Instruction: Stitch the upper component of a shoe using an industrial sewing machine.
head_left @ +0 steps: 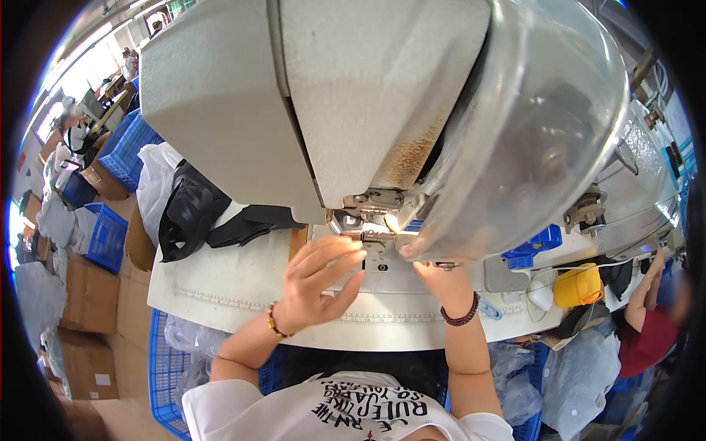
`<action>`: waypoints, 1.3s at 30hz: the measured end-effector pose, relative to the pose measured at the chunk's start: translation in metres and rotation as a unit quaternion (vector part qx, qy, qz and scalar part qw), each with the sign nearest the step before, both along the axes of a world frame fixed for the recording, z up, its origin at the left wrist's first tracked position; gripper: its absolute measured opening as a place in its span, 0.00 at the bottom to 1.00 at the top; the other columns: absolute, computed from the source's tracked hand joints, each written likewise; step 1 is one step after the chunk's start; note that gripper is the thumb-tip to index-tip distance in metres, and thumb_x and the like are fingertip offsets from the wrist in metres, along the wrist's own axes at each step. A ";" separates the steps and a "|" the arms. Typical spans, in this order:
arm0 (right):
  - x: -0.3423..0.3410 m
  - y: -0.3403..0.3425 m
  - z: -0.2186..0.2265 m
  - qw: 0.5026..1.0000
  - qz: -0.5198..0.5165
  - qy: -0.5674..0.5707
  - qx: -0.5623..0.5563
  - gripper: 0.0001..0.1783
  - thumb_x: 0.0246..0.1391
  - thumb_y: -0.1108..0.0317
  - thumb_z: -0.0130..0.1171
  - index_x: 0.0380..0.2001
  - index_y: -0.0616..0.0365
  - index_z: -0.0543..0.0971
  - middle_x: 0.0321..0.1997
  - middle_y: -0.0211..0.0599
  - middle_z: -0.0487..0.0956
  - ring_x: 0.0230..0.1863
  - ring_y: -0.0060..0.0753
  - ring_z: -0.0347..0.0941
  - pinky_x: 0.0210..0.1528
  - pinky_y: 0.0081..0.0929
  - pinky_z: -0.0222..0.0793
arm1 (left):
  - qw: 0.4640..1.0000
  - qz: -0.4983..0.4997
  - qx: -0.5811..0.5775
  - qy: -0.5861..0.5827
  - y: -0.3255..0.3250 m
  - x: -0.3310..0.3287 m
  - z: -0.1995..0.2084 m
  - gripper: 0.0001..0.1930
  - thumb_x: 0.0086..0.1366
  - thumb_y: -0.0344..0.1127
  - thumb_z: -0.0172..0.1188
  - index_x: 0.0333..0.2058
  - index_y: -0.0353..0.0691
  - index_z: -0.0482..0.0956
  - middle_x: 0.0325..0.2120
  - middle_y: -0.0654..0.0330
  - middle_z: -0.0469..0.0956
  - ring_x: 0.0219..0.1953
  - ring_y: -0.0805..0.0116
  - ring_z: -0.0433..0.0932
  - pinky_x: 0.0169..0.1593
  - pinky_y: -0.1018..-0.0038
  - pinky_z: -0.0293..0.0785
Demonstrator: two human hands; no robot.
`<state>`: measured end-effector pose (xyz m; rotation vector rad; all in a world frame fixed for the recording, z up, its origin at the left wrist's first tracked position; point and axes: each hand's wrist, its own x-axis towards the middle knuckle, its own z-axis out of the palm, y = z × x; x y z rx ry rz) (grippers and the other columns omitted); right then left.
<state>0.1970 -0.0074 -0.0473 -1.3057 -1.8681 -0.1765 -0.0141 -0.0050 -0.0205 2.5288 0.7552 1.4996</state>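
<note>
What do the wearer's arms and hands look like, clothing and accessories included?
Short white sleeves; forearms uncovered. No gloves show on the left hand or right hand. The left wrist wears a gold-and-dark bracelet, the right a dark beaded-looking bracelet.

Tabletop leaves room at left; machine head blocks above.

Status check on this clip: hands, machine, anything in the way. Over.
Left hand open, looks empty, by the sewing machine. Right hand at lower edge of clear plastic shield, fingertips hidden, grip unclear. Black fabric on white table, apart from both hands.
</note>
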 end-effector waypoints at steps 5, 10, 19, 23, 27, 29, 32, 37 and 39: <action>0.030 0.002 0.018 0.988 -0.023 0.155 0.019 0.05 0.36 0.73 0.59 0.23 0.57 0.78 0.26 0.43 0.75 0.27 0.41 0.72 0.34 0.30 0.67 | 0.908 -0.195 -0.338 -0.153 -0.028 0.023 -0.014 0.13 0.52 0.23 0.59 0.39 0.34 0.78 0.37 0.54 0.77 0.37 0.65 0.76 0.41 0.74 0.72; 0.044 -0.049 0.065 0.963 -0.105 0.145 0.201 0.09 0.40 0.89 0.50 0.23 0.70 0.78 0.35 0.51 0.79 0.39 0.38 0.76 0.45 0.26 0.69 | 0.703 -0.395 -0.555 -0.204 -0.039 0.048 -0.045 0.24 0.59 0.39 0.55 0.53 0.35 0.66 0.48 0.53 0.70 0.49 0.65 0.69 0.51 0.70 0.65; 0.064 -0.155 0.015 0.937 0.028 0.298 0.183 0.12 0.41 0.87 0.45 0.25 0.65 0.77 0.42 0.57 0.75 0.49 0.58 0.70 0.55 0.52 0.61 | 0.310 -0.605 -0.591 -0.434 -0.070 0.082 -0.033 0.42 0.56 0.61 0.50 0.61 0.42 0.47 0.61 0.59 0.50 0.63 0.61 0.50 0.64 0.62 0.46; 0.044 -0.143 -0.012 0.905 0.058 0.400 0.131 0.13 0.39 0.87 0.47 0.27 0.63 0.78 0.43 0.55 0.76 0.49 0.54 0.70 0.55 0.48 0.61 | 0.466 -0.471 -0.591 -0.459 -0.070 0.044 -0.014 0.32 0.64 0.51 0.45 0.61 0.43 0.48 0.60 0.59 0.55 0.61 0.62 0.55 0.62 0.62 0.51; 0.019 -0.117 -0.019 0.910 0.108 0.392 0.087 0.12 0.40 0.88 0.48 0.24 0.65 0.79 0.42 0.52 0.77 0.49 0.52 0.71 0.55 0.42 0.62 | 0.366 -0.573 -0.514 -0.523 -0.067 0.015 -0.025 0.28 0.67 0.50 0.39 0.60 0.43 0.50 0.59 0.57 0.56 0.61 0.61 0.56 0.62 0.62 0.53; 0.006 -0.109 -0.018 0.899 0.135 0.407 0.083 0.12 0.40 0.88 0.48 0.24 0.65 0.79 0.41 0.52 0.77 0.49 0.51 0.71 0.55 0.42 0.63 | 0.370 -0.575 -0.503 -0.529 -0.066 0.004 -0.029 0.27 0.67 0.50 0.38 0.60 0.43 0.50 0.59 0.57 0.57 0.61 0.60 0.57 0.62 0.62 0.54; -0.003 -0.104 -0.019 0.888 0.161 0.421 0.089 0.11 0.41 0.88 0.48 0.24 0.65 0.79 0.41 0.52 0.77 0.48 0.51 0.72 0.55 0.41 0.63 | 0.401 -0.554 -0.495 -0.536 -0.068 -0.004 -0.029 0.27 0.67 0.51 0.37 0.60 0.43 0.51 0.58 0.56 0.58 0.60 0.60 0.58 0.61 0.62 0.55; -0.023 -0.092 -0.022 0.882 0.190 0.419 0.103 0.13 0.40 0.89 0.47 0.24 0.64 0.79 0.41 0.52 0.77 0.48 0.50 0.72 0.55 0.42 0.64 | 0.435 -0.482 -0.497 -0.576 -0.070 -0.018 -0.033 0.33 0.60 0.47 0.54 0.59 0.42 0.52 0.57 0.55 0.60 0.58 0.59 0.61 0.60 0.61 0.58; -0.025 -0.088 -0.024 0.885 0.175 0.420 0.096 0.12 0.39 0.88 0.50 0.24 0.65 0.80 0.40 0.50 0.78 0.47 0.48 0.73 0.52 0.35 0.66 | 0.492 -0.433 -0.501 -0.565 -0.069 -0.017 -0.025 0.34 0.57 0.42 0.57 0.59 0.41 0.53 0.55 0.55 0.62 0.57 0.58 0.62 0.59 0.61 0.59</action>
